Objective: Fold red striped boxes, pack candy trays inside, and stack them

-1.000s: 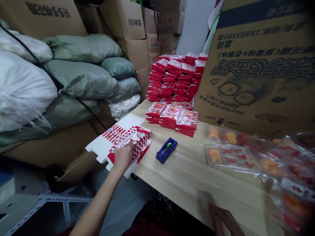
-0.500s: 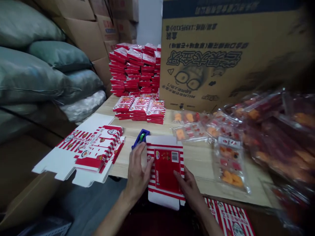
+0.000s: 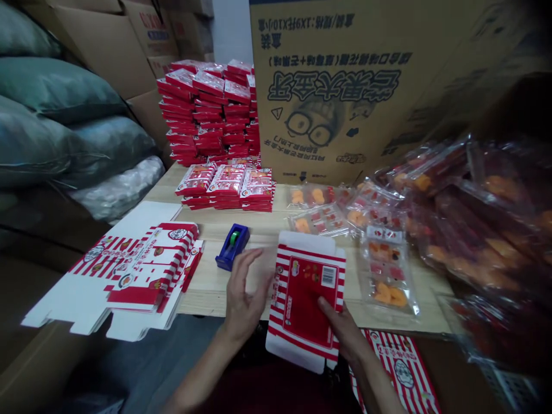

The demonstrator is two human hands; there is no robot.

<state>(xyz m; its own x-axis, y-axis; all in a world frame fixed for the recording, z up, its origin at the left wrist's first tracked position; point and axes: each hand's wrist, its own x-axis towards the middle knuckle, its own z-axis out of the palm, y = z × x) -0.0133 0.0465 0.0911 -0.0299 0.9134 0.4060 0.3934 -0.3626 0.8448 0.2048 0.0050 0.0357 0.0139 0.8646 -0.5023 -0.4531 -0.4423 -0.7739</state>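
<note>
Wooden surface (image 3: 207, 293), brown carton (image 3: 328, 115) at back. Striped box (image 3: 305, 290) held over near edge, long axis running away from person, far end angled slightly right. Right grip (image 3: 346, 329) clasps box's right side, thumb on top. Left grip (image 3: 244, 296) spread, just beside box; thumb blurred, possibly touching. Blue tape dispenser (image 3: 233, 247) beyond left grip.

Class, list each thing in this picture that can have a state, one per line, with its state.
Red-and-white striped cardboard box: in the right hand, end flaps untucked
Left hand: open beside the box, contact unclear
Blue plastic tape dispenser: upright, green roll loaded
Red-and-white cardboard sheets: flat, stacked
Clear plastic packs of orange and red pieces: filled
Large brown cardboard carton: standing, print upside down
</note>
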